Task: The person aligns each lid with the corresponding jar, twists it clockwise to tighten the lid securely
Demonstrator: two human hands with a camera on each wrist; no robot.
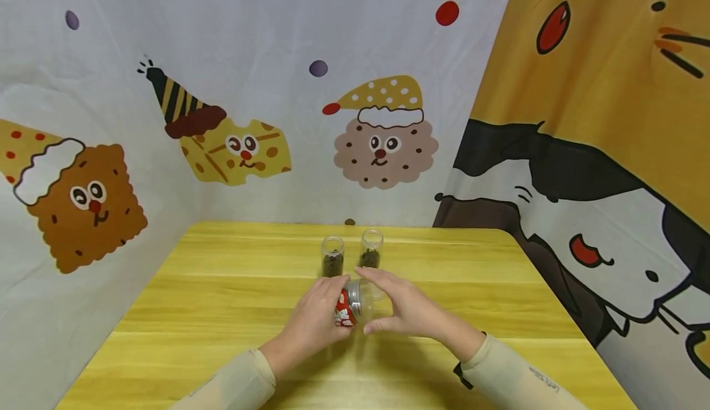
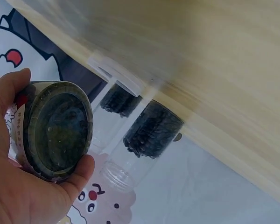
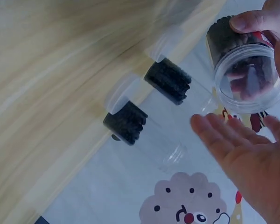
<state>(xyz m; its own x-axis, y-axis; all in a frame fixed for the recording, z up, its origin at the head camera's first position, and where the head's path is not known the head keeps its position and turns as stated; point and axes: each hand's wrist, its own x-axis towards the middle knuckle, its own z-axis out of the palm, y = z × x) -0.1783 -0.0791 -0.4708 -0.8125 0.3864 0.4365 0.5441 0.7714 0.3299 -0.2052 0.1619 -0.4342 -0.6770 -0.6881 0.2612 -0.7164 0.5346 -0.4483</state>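
My left hand grips a clear jar with a red label and dark contents. The jar is tipped on its side, its clear, rimmed end turned to the right. Around that end, my right hand stands with thumb and fingers spread apart. In the right wrist view those fingers look straight, close to the jar's clear end, and grip nothing. The left wrist view shows the dark base of the held jar.
Behind the hands, two uncapped clear jars stand upright, partly filled with small dark pieces. Translucent lids are near their bases. The wooden table ends at a cartoon-printed curtain.
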